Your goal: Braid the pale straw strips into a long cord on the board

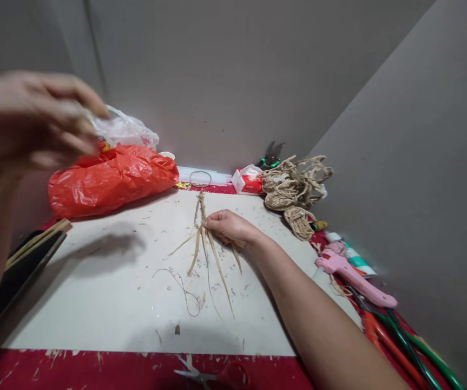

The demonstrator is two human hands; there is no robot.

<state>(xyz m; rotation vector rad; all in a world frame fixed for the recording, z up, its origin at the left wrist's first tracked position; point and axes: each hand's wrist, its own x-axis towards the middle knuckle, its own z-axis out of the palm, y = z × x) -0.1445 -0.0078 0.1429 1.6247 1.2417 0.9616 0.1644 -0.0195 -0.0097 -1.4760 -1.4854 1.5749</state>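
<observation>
My right hand (230, 228) rests low over the white board and pinches a straw braid (202, 208). The braid forms a narrow loop pointing away from me, and several loose flat strands (217, 260) fan out from the pinch toward me. Up at the left, my left hand (42, 119) is raised well off the board, its fingers bent and smeared by motion. Whether anything thin is between those fingers I cannot make out. A thin loose fibre (184, 287) curls on the board below the strands.
A red plastic bag (113, 181) lies back left, near a dark case with straw strips (34, 246). Braided straw coils (290, 189), a tissue pack (249, 179) and pruners (273, 154) sit back right. A pink glue gun (355, 276) lies right; scissors (196, 375) lie in front.
</observation>
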